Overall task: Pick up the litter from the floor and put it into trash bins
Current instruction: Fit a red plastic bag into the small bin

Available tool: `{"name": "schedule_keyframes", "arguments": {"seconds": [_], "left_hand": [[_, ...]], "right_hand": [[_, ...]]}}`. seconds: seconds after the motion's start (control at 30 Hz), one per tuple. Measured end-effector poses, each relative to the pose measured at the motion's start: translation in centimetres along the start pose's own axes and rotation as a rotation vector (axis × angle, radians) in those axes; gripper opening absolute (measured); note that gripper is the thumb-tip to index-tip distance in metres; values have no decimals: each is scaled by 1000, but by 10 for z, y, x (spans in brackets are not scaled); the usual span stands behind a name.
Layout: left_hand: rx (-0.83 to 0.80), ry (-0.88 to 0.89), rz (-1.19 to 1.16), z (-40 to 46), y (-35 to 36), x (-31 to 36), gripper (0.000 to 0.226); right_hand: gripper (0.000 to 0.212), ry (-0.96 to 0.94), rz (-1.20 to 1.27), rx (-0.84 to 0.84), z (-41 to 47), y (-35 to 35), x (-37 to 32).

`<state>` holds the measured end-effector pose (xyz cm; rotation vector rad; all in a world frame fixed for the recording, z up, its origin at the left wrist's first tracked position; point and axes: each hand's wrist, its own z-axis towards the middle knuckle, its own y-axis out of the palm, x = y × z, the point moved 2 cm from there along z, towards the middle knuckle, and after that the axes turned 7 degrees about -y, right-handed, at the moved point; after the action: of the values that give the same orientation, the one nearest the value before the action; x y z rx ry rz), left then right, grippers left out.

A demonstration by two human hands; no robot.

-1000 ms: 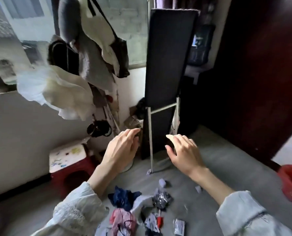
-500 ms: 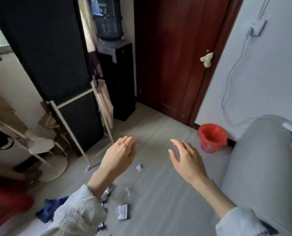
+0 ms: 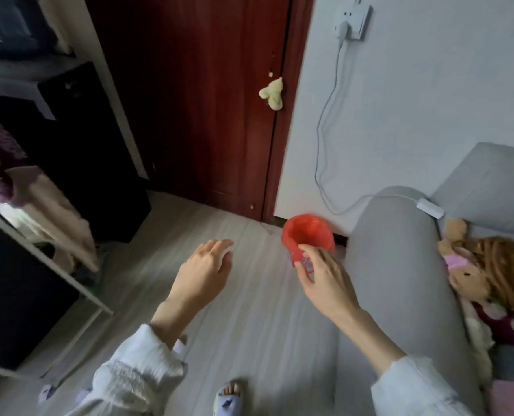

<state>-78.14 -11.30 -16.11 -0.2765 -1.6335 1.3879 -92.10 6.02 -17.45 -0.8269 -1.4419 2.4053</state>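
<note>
**poster1:** While we're looking down from the head cam, both our hands are out over the grey floor (image 3: pixel 249 310). Our left hand (image 3: pixel 203 274) hangs palm down with the fingers loose and spread a little, gripping nothing. Our right hand (image 3: pixel 324 274) has its fingers lightly curled and sits in front of the near rim of the red trash bin (image 3: pixel 306 235). We can't tell if it's actually touching the bin or just overlapping it in the shot.

**poster2:** Where's the bin, exactly? And is there any litter in view?

**poster1:** It stands on the floor by the white wall (image 3: pixel 429 100), just right of the dark red door (image 3: pixel 195 100) and just beside the arm of the grey sofa (image 3: pixel 399 265). Looks like it's lined with a red bag. Something small and bluish shows by our right fingertips, too blurry for us to call. Down at the bottom left there's a small pale scrap (image 3: pixel 44 393) on the floor, well apart from the bin.

**poster2:** Anything else around?

**poster1:** A stuffed doll (image 3: pixel 489 271) lies on the sofa seat, a charger cable (image 3: pixel 324 145) runs from the wall socket to the sofa arm, and one of our slippers (image 3: pixel 228 399) pokes in at the bottom edge.
</note>
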Motion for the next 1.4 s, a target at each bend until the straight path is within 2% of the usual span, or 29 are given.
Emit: {"name": "schedule_keyframes", "arguments": {"seconds": [0.2, 0.4, 0.47, 0.57, 0.67, 0.8, 0.87, 0.93, 1.03, 1.1, 1.23, 1.33, 1.4], "left_hand": [[-130, -13, -3, 140, 37, 16, 34], [-286, 26, -10, 246, 107, 59, 36], [-333, 23, -25, 283, 145, 67, 35], [-372, -33, -28, 330, 206, 72, 36], [-397, -129, -33, 380, 274, 77, 38], [-545, -211, -44, 429, 378, 78, 44], [-599, -326, -126, 451, 435, 74, 45], [-610, -522, -238, 470, 485, 66, 44], [-583, -845, -505, 494, 548, 49, 33], [-547, -1013, -639, 505, 594, 28, 21], [-511, -1096, -651, 518, 671, -11, 33], [-471, -1156, -675, 522, 716, -36, 28], [-445, -1258, -781, 527, 737, -39, 41]], "right_hand": [[36, 82, -59, 8, 99, 22, 67], [41, 258, -15, -82, 158, 48, 173], [39, 339, 4, -165, 177, 66, 219], [43, 336, 17, -208, 206, 97, 286], [38, 409, 95, -393, 236, 143, 365], [37, 514, 152, -531, 259, 212, 464], [37, 601, 203, -601, 264, 255, 513], [36, 775, 307, -625, 260, 299, 558], [24, 1153, 568, -522, 244, 360, 606], [27, 1289, 669, -476, 236, 400, 633], [27, 1337, 658, -389, 225, 469, 680], [34, 1279, 616, -377, 222, 502, 703], [40, 1299, 640, -371, 221, 517, 713]]}}
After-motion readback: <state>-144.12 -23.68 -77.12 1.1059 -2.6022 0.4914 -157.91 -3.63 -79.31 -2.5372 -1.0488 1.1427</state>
